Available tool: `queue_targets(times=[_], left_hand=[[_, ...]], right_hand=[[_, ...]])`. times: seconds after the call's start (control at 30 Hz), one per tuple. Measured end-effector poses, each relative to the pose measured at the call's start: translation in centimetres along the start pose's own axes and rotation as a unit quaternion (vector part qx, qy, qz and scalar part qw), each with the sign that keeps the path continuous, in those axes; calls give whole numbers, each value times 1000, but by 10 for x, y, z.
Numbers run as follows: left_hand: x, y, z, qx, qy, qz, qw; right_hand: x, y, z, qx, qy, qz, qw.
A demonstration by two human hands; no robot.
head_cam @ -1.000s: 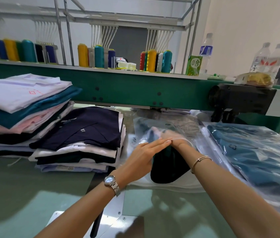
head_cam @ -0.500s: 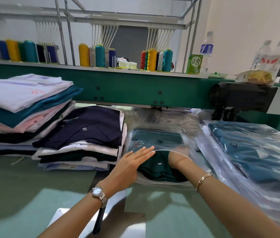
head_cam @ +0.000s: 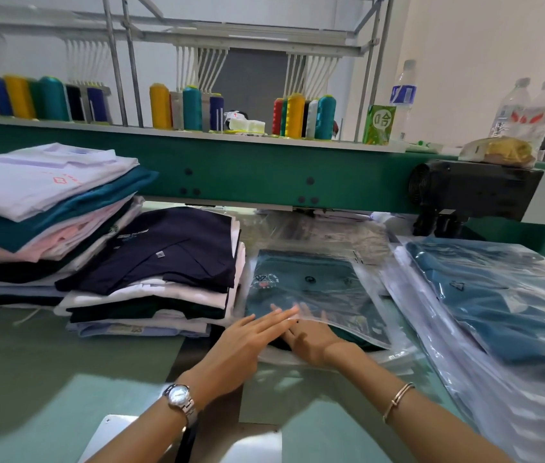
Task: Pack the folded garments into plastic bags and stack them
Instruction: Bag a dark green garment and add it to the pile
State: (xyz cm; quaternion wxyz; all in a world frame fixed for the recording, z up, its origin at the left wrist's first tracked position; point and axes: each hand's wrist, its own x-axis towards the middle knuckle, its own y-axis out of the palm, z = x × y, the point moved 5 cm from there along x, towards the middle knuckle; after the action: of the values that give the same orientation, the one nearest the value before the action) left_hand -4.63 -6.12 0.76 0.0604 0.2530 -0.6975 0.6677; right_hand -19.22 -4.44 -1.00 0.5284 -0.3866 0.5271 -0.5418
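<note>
Near the bench (head_cam: pixel 64 379) front, at 6 o'clock, the left hand (head_cam: pixel 247 342) lies flat on the plastic bag (head_cam: pixel 348 322) mouth, grip open and holding nothing. The right hand (head_cam: pixel 311 342) reaches inside; its grip looks open too, though blurry. The green garment (head_cam: pixel 308 279) sits in the bag. Folded shirts (head_cam: pixel 157 259) lie at 9 o'clock, the bagged stack (head_cam: pixel 498 312) at 3.

On the table (head_cam: pixel 30 379), a tall garment stack (head_cam: pixel 40 208) lies far left, with a lower stack (head_cam: pixel 164 262) just right of it. A bag (head_cam: pixel 369 272) with a garment (head_cam: pixel 314 282) in it lies mid-table, and packed bags (head_cam: pixel 498 312) are stacked at right. Behind runs a beam (head_cam: pixel 247 172) carrying thread cones (head_cam: pixel 191 108) and bottles (head_cam: pixel 404 91).
</note>
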Motion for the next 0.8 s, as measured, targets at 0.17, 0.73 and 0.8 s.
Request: queue_targets(times=[0.17,0.73,0.8], left_hand=[[-4,1,0,-2,16,1,1000],[-21,-12,14,-33,21,-51,998],[-20,-20,15,-33,23,-87,995]], right_hand=[[12,0,-16,-14,-16,11,1000],[-45,-19,26,-12,-172,183,968],[-57,-45,36,108,-228,256,933]])
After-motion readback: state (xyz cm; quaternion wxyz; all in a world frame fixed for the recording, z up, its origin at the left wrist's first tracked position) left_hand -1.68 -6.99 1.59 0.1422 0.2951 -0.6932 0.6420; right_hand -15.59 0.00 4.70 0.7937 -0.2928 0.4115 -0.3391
